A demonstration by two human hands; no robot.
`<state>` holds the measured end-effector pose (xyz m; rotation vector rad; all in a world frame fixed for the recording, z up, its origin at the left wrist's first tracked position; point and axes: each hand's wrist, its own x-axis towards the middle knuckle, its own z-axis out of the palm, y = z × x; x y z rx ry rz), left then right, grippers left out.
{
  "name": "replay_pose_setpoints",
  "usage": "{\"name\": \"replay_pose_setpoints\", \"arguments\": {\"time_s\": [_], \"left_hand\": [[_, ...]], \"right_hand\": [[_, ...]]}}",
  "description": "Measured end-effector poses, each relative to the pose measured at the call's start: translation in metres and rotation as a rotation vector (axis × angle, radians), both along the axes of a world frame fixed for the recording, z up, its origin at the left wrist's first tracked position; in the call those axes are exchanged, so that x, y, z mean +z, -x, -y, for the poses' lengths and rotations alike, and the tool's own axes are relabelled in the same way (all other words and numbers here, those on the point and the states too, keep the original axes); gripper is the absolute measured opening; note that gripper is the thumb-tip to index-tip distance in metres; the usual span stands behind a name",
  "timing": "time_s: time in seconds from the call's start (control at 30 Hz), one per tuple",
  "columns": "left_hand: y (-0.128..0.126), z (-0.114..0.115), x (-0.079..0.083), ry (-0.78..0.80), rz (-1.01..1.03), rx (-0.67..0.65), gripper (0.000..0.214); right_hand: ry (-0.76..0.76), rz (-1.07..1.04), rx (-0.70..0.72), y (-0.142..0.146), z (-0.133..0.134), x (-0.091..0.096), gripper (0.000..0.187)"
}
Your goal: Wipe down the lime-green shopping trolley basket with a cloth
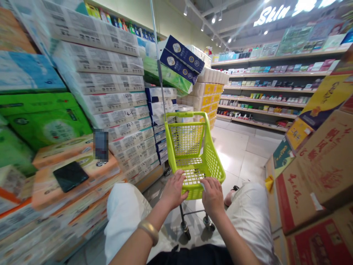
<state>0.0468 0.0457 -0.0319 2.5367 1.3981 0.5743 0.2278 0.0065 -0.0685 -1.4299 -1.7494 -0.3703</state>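
Note:
A small lime-green shopping cart (pixel 216 162) stands on the floor between my knees, its slatted basket holding nothing that I can make out. My left hand (pixel 174 189) grips the left part of the basket's near rim, fingers curled over the top and thumb low on the outside. On the right part of the same rim, my right hand (pixel 213 193) is closed, its fingers bent over the edge. A small pale patch shows at its index fingertip, too small to name. The cart's black wheels (pixel 185 230) rest on the floor below.
At left, a dark flat tablet-like object (pixel 71 176) lies on orange tissue packs (pixel 107 165), beside a tall stack of wrapped packs (pixel 110 77). Cardboard boxes (pixel 328 158) rise close on the right. Stocked shelves (pixel 261 73) line the back beyond the tiled floor (pixel 234 147).

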Motion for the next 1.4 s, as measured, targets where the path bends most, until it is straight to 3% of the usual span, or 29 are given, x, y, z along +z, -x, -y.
{"name": "replay_pose_setpoints", "arguments": {"time_s": [0.1,0.3,0.4,0.57,0.67,0.8,0.87,1.07,1.13,1.23,1.4], "left_hand": [[-0.002,-0.001,-0.001,0.006,0.001,0.004,0.044],[0.002,-0.003,-0.005,0.011,0.003,-0.009,0.048],[0.005,-0.002,-0.003,0.021,-0.027,-0.002,0.044],[0.002,-0.001,-0.001,-0.004,-0.005,-0.008,0.044],[0.0,-0.001,-0.003,-0.013,0.024,-0.009,0.045],[0.002,-0.003,-0.004,0.006,-0.003,-0.01,0.046],[0.005,-0.003,-0.004,0.008,-0.023,-0.012,0.045],[0.006,-0.003,-0.002,-0.008,-0.028,-0.031,0.04],[0.004,-0.002,-0.002,-0.006,-0.02,-0.023,0.039],[0.001,-0.002,-0.002,-0.003,0.002,-0.006,0.037],[0.002,-0.002,-0.002,-0.002,0.008,-0.003,0.035]], "right_hand": [[0.014,-0.017,-0.091,0.003,-0.002,0.0,0.036],[0.118,0.036,0.144,0.055,-0.004,0.011,0.034],[0.152,0.033,0.145,0.04,-0.002,0.012,0.036],[0.133,-0.039,-0.065,-0.004,0.0,0.008,0.036],[0.175,-0.036,-0.086,0.011,-0.001,0.011,0.033],[0.198,0.038,0.104,0.05,-0.003,0.016,0.03],[0.221,0.047,0.135,0.049,-0.004,0.017,0.031],[0.27,-0.022,-0.025,-0.021,-0.005,0.015,0.034],[0.284,-0.043,-0.084,-0.031,-0.005,0.016,0.034],[0.317,-0.054,-0.112,-0.016,-0.007,0.019,0.033],[0.385,0.021,0.099,0.019,-0.005,0.027,0.035]]}}
